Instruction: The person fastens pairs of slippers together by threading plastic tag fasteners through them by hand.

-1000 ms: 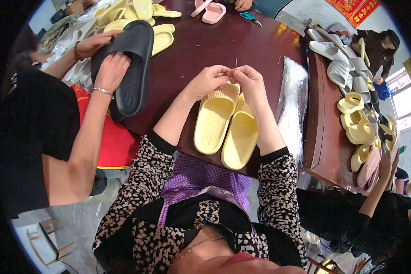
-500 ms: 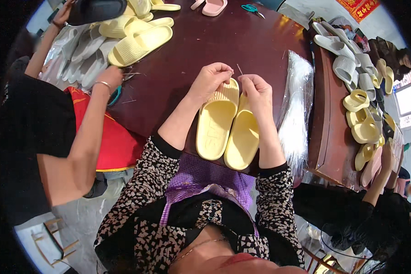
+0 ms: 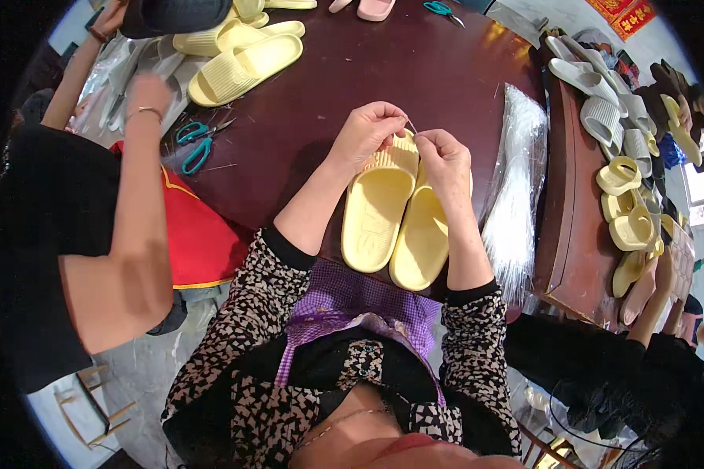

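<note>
A pair of yellow slide slippers lies side by side on the dark red table in front of me, heels toward me: a left slipper and a right slipper. Over their toe ends, my left hand pinches with thumb and forefinger. Close beside it my right hand is closed in a pinch too. Between the fingertips runs a short thin strand, held from both sides. My right hand and wrist cover the strap of the right slipper. To my right lies a bundle of whitish plastic strands in a see-through bag.
Teal scissors lie at the left, with loose strands around. Yellow slippers and grey slippers are piled far left, near a co-worker's blurred hand. More scissors lie far off. A side table holds several slippers.
My hands have drawn slightly closer together, the strand still between them. The co-worker's hand at the left has moved away from the scissors toward the grey slippers.
</note>
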Motion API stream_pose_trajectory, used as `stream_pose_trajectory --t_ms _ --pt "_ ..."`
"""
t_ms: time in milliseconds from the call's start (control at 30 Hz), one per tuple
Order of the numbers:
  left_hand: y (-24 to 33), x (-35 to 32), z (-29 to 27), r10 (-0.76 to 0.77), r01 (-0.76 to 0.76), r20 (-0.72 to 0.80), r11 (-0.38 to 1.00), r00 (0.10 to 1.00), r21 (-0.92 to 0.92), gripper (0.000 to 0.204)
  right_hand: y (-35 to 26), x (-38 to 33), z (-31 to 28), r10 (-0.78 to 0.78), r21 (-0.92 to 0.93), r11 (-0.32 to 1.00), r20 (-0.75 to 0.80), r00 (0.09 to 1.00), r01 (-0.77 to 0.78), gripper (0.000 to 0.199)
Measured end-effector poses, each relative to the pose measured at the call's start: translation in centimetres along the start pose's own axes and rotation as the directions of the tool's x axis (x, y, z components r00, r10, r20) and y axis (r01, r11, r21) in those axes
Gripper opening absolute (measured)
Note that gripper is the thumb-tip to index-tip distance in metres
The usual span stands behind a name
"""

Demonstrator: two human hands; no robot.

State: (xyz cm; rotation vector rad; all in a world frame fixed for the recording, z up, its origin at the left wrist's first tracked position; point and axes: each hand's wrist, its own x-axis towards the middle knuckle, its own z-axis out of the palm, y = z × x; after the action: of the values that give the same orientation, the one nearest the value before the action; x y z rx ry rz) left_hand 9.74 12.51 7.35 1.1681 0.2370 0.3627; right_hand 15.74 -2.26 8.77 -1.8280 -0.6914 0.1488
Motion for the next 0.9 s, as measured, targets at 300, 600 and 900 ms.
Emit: stream_pose_trajectory --t_ms 300,600,900 --pt "-0.26 0.09 0.01 0.018 -0.018 -0.021 1.0 1.0 0.007 0.006 0.34 0.01 0.11 -0.035 -0.005 0.999 0.0 0.999 0.035 0.014" --pt "-0.33 0.19 -0.07 0.008 -0.008 0.012 1.0 1.0 0.0 0.005 0.33 -0.02 -0.12 -0.026 0.001 1.0 0.009 1.0 0.026 0.013" --pt "-0.49 0.25 -0.22 0.008 -0.008 0.008 1.0 1.0 0.021 0.005 0.98 0.18 0.11 -0.011 0.021 1.0 0.021 1.0 0.01 0.013"
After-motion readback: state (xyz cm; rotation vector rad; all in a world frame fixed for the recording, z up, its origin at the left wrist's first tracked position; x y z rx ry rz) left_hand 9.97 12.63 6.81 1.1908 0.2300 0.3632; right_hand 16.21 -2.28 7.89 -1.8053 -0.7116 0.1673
